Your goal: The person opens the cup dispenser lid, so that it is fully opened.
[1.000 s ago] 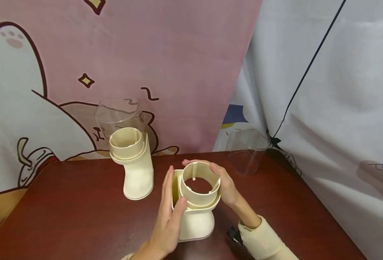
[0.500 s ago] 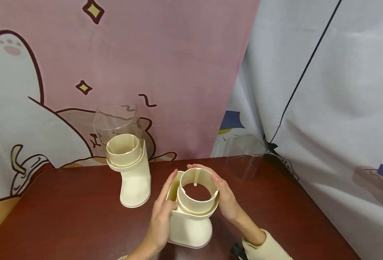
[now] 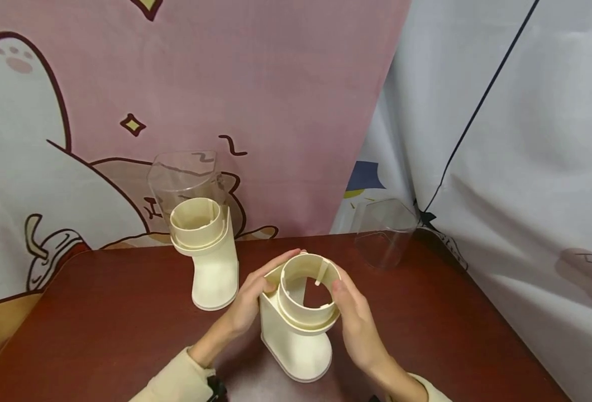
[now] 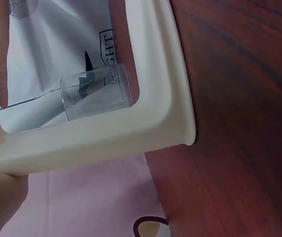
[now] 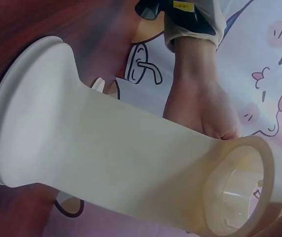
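Note:
Both hands hold a cream plastic stand (image 3: pixel 296 346) with a round ring at its top and a wide, rounded foot. My left hand (image 3: pixel 248 298) grips its upper left edge, with the fingers partly hidden behind the rim. Around the right side of the ring, my right hand (image 3: pixel 358 321) has its thumb on the outer wall; the other fingers are mostly hidden. The right wrist view shows the stand's tall body (image 5: pixel 126 143) tilted, with the left hand (image 5: pixel 197 106) behind it. Whether the foot touches the table is unclear.
A second cream stand (image 3: pixel 214 279) stands upright at the back left of the dark red table (image 3: pixel 125 335). Behind it is a clear container (image 3: pixel 180 173). Another clear container (image 3: pixel 383 234) sits at the back right. A printed curtain (image 3: pixel 276 100) hangs behind the table.
The held stand has turned, so its foot points more toward the front right. My left hand has shifted to its far left edge, and my right hand has come nearer along the ring.

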{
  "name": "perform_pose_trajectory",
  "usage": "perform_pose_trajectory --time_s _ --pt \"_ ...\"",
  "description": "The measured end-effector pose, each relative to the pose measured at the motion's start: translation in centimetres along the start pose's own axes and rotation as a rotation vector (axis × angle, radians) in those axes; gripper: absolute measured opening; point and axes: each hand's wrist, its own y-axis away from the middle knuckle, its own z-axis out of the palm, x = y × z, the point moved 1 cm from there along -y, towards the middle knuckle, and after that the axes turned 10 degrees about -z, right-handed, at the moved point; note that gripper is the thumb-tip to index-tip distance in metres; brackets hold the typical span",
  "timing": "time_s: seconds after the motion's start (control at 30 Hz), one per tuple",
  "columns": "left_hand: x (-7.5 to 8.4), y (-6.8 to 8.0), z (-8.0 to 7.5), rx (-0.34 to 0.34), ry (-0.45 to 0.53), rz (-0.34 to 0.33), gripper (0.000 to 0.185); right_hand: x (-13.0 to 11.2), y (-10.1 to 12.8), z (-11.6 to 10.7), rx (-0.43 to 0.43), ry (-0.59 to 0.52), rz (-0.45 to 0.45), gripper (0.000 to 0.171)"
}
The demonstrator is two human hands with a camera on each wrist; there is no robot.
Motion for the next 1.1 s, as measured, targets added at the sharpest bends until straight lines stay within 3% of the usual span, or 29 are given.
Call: perform_pose_trajectory --time_s 0.1,0.17,0.23,0.33,0.4,0.47,0.6,0.73,0.83,1.03,1.1 --pt "-0.3 0.0 -0.1 0.005 -0.036 0.005 0.06 -0.3 -0.1 -0.2 -0.028 -0.028 -0.011 0.04" --pt "-0.5 0.2 -0.1 0.051 -0.127 0.049 0.052 -0.5 -0.6 -0.6 -0.046 -0.037 -0.066 0.041" --pt "-0.3 0.5 -0.2 0.141 -0.241 0.102 0.047 -0.8 -1.4 -1.2 -0.063 -0.047 -0.139 0.044" --pt "1.1 1.4 0.2 0.353 -0.384 0.152 0.047 -0.9 -3.2 -2.1 -0.091 -0.062 -0.236 0.05" --pt "2.7 2.3 1.1 0.453 -0.408 0.149 0.049 -0.6 -4.4 -2.2 -0.125 -0.097 -0.239 0.052" --pt "4.1 3.0 2.4 0.494 -0.412 0.136 0.049 -0.2 -5.2 -2.0 -0.167 -0.119 -0.205 0.05" --pt "4.7 3.2 4.4 0.458 -0.422 0.061 0.045 0.4 -5.3 -1.0 -0.234 -0.149 -0.075 0.048" --pt "4.3 2.7 4.8 0.463 -0.44 -0.003 0.043 0.5 -4.6 -0.3 -0.23 -0.138 0.033 0.046" --pt "4.0 2.3 4.6 0.468 -0.47 0.024 0.046 0.3 -4.1 0.1 -0.19 -0.092 0.072 0.042" --pt "3.4 2.1 4.5 0.447 -0.535 0.157 0.066 -0.5 -2.6 0.5 -0.091 0.023 0.066 0.041" --pt "3.3 1.9 4.3 0.445 -0.539 0.164 0.064 -0.7 -2.3 0.7 -0.078 0.033 0.068 0.042"
